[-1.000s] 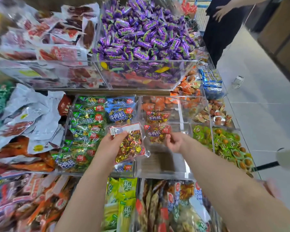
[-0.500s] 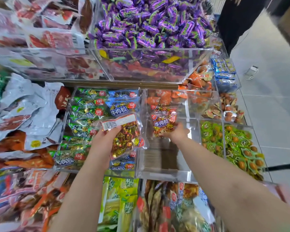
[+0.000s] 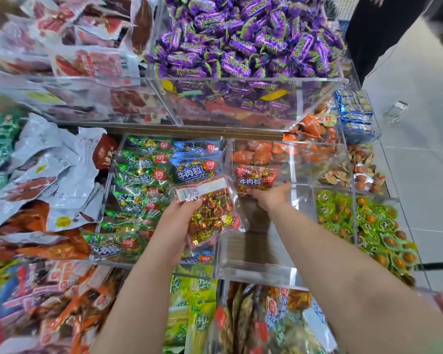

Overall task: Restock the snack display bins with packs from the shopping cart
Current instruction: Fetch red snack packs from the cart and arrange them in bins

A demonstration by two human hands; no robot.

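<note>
My left hand (image 3: 180, 217) grips a clear pack of gold and red wrapped sweets (image 3: 211, 213) by its left edge, above the divider between two bins. My right hand (image 3: 271, 195) reaches into a clear acrylic bin (image 3: 261, 273) and holds the lower edge of a red pack with blue lettering (image 3: 256, 178). Its fingertips are hidden under that pack. The red pack lies at the back of the bin, in front of orange packs (image 3: 261, 155). The front of the bin shows bare floor. No shopping cart is clearly in view.
Left of this bin stands a bin of green and blue packs (image 3: 143, 190). A raised bin of purple sweets (image 3: 241, 47) overhangs the back. Small green-and-orange packs (image 3: 368, 226) fill the right bins. A person in black (image 3: 374, 34) stands at the top right on the tiled floor (image 3: 420, 175).
My right hand has carried the red pack away from me toward the back of the clear bin. My left hand keeps its pack in about the same place.
</note>
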